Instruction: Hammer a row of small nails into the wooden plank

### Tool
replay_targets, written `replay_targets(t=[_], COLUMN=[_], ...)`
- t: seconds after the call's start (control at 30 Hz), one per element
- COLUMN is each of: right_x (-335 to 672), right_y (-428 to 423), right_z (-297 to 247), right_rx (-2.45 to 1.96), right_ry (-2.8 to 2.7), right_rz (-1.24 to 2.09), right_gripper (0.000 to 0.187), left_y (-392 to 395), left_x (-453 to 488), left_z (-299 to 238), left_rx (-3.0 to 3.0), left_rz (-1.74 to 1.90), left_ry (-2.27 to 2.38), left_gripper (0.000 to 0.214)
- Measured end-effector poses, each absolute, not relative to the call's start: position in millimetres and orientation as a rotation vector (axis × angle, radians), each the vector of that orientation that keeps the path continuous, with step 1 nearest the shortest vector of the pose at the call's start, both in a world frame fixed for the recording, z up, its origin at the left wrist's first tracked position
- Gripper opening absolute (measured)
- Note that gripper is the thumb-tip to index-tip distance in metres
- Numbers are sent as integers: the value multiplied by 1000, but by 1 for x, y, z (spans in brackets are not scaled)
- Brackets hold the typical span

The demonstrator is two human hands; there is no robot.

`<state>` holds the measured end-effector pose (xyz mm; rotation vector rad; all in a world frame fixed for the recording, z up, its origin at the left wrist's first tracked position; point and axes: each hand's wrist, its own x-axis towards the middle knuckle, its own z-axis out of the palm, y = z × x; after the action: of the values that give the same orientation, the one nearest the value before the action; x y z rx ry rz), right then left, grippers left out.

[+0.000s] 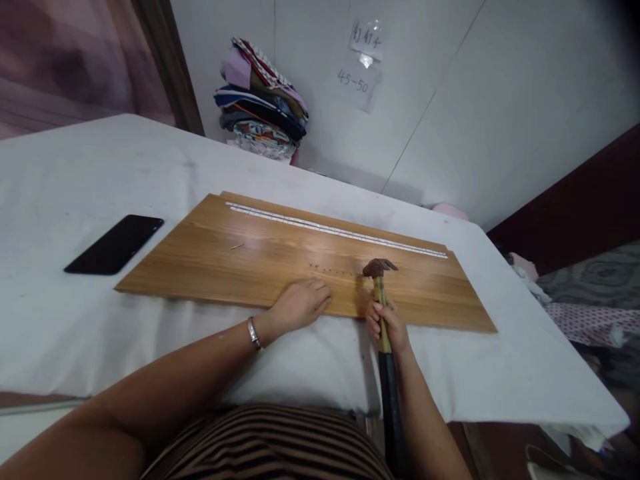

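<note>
My right hand [389, 325] is wrapped around the yellow upper handle of a claw hammer [383, 283], close below its rusty head. The hammer head hangs just over the wooden board [435, 297], at the right end of a row of small nails [337, 270]; I cannot tell whether it touches one. On the board's near edge lies my left hand [303, 305], palm down with its fingers stretched over the wood and nothing visible in them. A single loose nail [237, 247] lies farther left on the board. Two white ruler-like strips [320, 227] run along the board's far side.
A black phone [115, 245] lies left of the board on the white tablecloth [165, 340]. Folded clothes [265, 100] are stacked against the wall at the back. Paper notes [363, 60] hang on the wall. Spotted cloth [585, 323] lies beyond the table's right edge.
</note>
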<state>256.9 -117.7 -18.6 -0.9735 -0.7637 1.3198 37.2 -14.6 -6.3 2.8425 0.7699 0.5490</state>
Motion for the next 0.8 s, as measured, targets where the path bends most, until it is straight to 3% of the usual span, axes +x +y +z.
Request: replay_targets(t=[0.8], right_x=[253], right_y=[-118], right_z=[-15], right_rx=[-963], right_ry=[-767], right_rz=[1303], right_gripper=[29], left_y=[-15], left_x=[38], left_z=[-4], left_rx=[2830], left_rz=[555], left_ry=[764], left_gripper=[23])
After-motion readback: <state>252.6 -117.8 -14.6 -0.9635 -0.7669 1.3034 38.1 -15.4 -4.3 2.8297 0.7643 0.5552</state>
